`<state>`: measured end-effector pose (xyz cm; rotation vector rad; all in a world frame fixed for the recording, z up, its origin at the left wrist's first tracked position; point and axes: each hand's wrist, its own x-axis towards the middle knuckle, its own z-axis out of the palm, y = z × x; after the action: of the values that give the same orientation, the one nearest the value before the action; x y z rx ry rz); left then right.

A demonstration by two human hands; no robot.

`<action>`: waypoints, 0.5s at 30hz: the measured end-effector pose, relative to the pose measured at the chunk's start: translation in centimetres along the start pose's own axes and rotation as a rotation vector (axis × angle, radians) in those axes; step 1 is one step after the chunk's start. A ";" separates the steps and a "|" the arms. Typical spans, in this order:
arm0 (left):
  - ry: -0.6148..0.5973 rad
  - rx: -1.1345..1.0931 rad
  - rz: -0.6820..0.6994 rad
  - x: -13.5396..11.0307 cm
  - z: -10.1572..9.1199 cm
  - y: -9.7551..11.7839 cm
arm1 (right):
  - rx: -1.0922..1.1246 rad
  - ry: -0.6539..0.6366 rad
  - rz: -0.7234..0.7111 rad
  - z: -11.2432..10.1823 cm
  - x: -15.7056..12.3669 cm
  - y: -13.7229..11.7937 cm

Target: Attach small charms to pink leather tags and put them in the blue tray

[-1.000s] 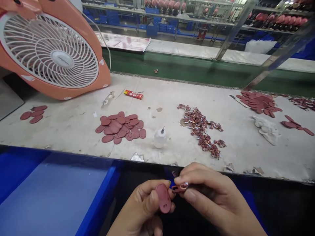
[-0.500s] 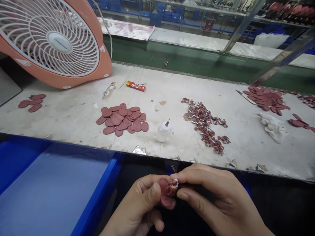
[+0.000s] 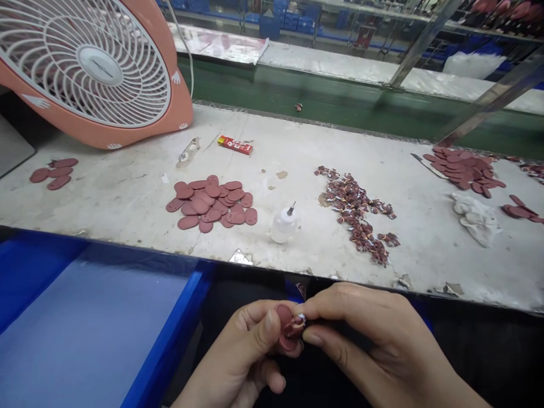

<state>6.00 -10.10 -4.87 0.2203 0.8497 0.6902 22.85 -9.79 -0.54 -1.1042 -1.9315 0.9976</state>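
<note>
My left hand (image 3: 242, 345) is closed, thumb and fingers pinching flat reddish-brown oval pieces (image 3: 283, 313), at least two, fanned apart. My right hand (image 3: 369, 334) pinches a small reddish-brown figure-like piece (image 3: 299, 323) with white and yellow bits, pressed against the ovals. Both hands meet just below the bench edge. On the bench beyond them stands a clear squeeze bottle (image 3: 284, 225) with a thin dark needle tip. Left of the bottle lies a pile of matching ovals (image 3: 208, 205). To its right spreads a heap of similar small pieces (image 3: 359, 212).
An orange fan (image 3: 178, 102) stands at the back left. A red lighter-like packet (image 3: 235, 145), a crumpled white cloth (image 3: 476, 220) and more ovals (image 3: 465, 169) lie on the white bench (image 3: 127, 198). A blue bin (image 3: 85, 328) sits below at left. Slanting metal bars rise at right.
The view has shifted slightly. Both hands stay together in nearly the same place, with the small piece turned a little and still held against the ovals.
</note>
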 end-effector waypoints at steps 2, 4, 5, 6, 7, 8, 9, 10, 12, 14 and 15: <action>0.011 -0.002 0.000 -0.2 0.1 0.0 | 0.005 -0.011 0.008 0.0 0.1 0.0; 0.014 -0.009 -0.010 -0.4 0.1 0.1 | 0.007 -0.024 0.018 -0.1 0.2 0.0; 0.011 -0.011 -0.011 -0.4 0.1 0.1 | 0.008 -0.025 0.022 -0.1 0.2 0.0; 0.005 -0.013 -0.013 -0.4 0.0 0.1 | 0.008 -0.027 0.020 -0.1 0.2 0.0; -0.002 -0.013 -0.011 -0.3 0.0 0.1 | 0.005 -0.029 0.016 -0.1 0.3 0.0; -0.006 -0.012 -0.009 -0.3 0.0 0.1 | 0.001 -0.030 0.006 -0.1 0.3 0.0; -0.006 -0.013 -0.007 -0.2 -0.1 0.0 | -0.007 -0.032 -0.007 -0.1 0.3 0.0; -0.009 -0.014 -0.007 -0.1 -0.1 0.0 | -0.013 -0.032 -0.019 -0.1 0.3 0.0; -0.009 -0.022 -0.015 0.0 -0.1 0.0 | -0.029 -0.046 -0.032 -0.1 0.3 0.0; -0.007 -0.030 -0.024 0.1 -0.1 -0.1 | -0.055 -0.058 -0.039 -0.1 0.2 0.0; -0.003 -0.034 -0.028 0.1 -0.1 -0.1 | -0.070 -0.063 -0.043 -0.1 0.2 0.0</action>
<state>6.02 -10.15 -5.03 0.1787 0.8367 0.6775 22.82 -9.55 -0.50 -1.0771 -2.0460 0.9576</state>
